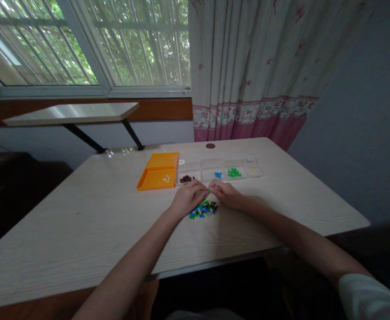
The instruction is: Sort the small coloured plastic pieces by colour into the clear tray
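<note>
one small green plastic piece (208, 190) sits at the narrowed fingertips of our left hand (190, 198) and right hand (226, 193), though we cannot tell which grips it, just beyond one pile of mixed coloured plastic pieces (204, 210). farther out we count four clear plastic boxes (213, 174) and one open orange plastic box (158, 172), with the pale wood-grain table (98, 222) running wide to its side edges.
</note>
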Demonstrator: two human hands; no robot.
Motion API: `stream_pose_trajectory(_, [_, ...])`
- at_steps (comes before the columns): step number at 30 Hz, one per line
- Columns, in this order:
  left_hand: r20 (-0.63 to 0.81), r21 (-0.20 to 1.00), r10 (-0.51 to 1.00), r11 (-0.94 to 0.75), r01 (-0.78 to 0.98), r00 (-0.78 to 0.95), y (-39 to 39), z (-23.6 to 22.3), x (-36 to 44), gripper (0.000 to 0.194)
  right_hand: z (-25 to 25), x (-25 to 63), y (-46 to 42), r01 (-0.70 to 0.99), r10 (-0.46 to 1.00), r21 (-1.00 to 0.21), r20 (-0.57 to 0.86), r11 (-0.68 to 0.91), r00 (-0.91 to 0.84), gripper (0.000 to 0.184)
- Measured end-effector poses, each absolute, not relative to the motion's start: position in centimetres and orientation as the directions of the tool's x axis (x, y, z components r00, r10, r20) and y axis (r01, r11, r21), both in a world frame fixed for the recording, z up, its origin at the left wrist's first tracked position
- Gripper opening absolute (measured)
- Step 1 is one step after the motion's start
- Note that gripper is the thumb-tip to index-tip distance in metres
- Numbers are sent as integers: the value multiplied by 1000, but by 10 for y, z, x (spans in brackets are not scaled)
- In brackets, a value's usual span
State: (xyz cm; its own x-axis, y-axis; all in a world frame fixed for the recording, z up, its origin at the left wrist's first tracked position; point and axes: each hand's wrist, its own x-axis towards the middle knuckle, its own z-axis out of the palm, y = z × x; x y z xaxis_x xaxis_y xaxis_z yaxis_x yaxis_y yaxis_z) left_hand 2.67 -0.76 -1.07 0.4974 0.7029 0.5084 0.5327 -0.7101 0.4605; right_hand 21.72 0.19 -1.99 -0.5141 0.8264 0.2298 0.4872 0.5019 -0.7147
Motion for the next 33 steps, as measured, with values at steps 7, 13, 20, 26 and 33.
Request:
stream_pose_trajectory(7, [392,714,845,-529,459,364,-5,-11,32,17,-17,219,0,606,844,-592,307,531,-439,22])
stream_pose_trajectory(13, [323,770,872,-468,434,367,-5,-15,33,20,-19,221,-1,695,793,-396,410,600,-451,23])
stream_pose_trajectory(20, [352,677,808,-569,468,473,0,-5,20,19,-14,229,2,706,741,-323,523,630,-422,31])
stream_pose_trajectory(26, [195,591,781,-576,564,594,7,-7,0,17,-5,240,5,744,757,-353,579,568,-303,39])
stream_pose_trajectory(33, [157,593,739,-601,536,655,9,-8,-1,14,-6,240,6,746,754,-344,580,571,-310,41])
